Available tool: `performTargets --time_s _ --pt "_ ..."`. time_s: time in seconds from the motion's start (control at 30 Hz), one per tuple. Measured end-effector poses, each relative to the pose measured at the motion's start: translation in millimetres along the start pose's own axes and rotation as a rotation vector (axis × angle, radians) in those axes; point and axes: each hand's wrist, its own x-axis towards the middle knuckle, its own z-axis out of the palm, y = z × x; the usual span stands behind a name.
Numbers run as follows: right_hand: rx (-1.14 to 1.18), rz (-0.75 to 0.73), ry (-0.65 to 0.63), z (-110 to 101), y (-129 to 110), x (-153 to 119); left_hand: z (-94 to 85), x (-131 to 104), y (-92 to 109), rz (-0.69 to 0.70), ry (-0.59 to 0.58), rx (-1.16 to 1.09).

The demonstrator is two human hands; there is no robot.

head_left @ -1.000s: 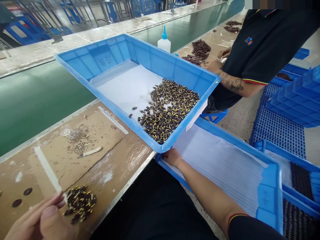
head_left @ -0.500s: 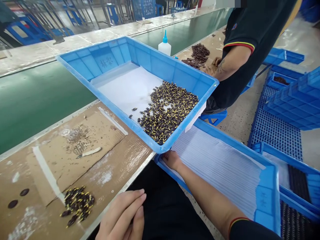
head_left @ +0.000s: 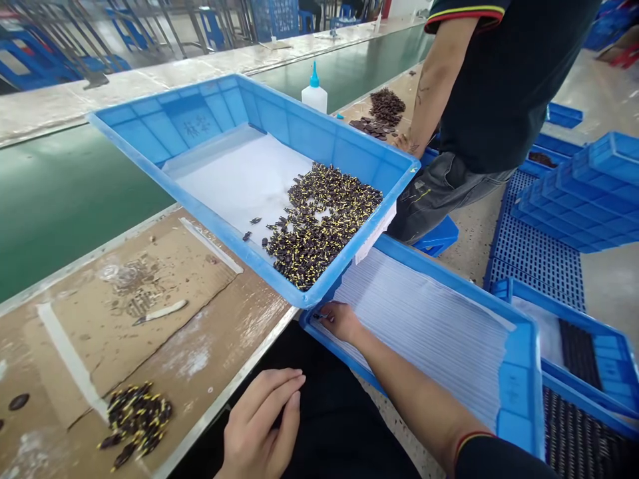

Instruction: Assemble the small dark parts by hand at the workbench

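Observation:
My right hand (head_left: 340, 320) reaches into the near corner of a lower blue tray (head_left: 522, 392), just below the front corner of an upper blue tray (head_left: 170, 179). Its fingers pinch a small dark piece (head_left: 318, 316), partly hidden under the upper rim. The lower tray is lined with ridged white paper (head_left: 424, 306). In the upper tray lies a heap of small black-and-yellow pieces (head_left: 324, 223) on a white sheet (head_left: 234, 169). Above my lap, my left hand (head_left: 264, 419) is curled with thumb and fingers together. Whatever it may hold is hidden.
A smaller pile of black-and-yellow pieces (head_left: 137, 422) lies on the brown bench, near a knife-like tool (head_left: 162, 311) on cardboard. A glue bottle (head_left: 314, 93) stands behind the upper tray. A co-worker (head_left: 504, 86) is at the right, near stacked blue trays (head_left: 584, 193).
My right hand stays at the lower tray's corner, and a small dark piece now shows at its fingertips. The co-worker has risen higher from the blue stool. The view has shifted slightly.

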Motion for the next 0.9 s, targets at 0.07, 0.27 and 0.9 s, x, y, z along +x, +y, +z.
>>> performTargets --time_s 0.07,0.27,0.9 --pt "0.001 -0.010 -0.006 3.9 -1.3 1.3 1.2 -1.8 -0.9 -0.006 -0.005 0.002" --pt "0.018 -0.050 -0.001 4.6 -6.6 0.6 -0.7 -8.7 -2.5 -0.051 -0.031 0.036" --pt "0.113 0.139 0.529 -42.7 68.3 20.2 2.4 -2.3 -4.3 -0.057 -0.078 0.026"
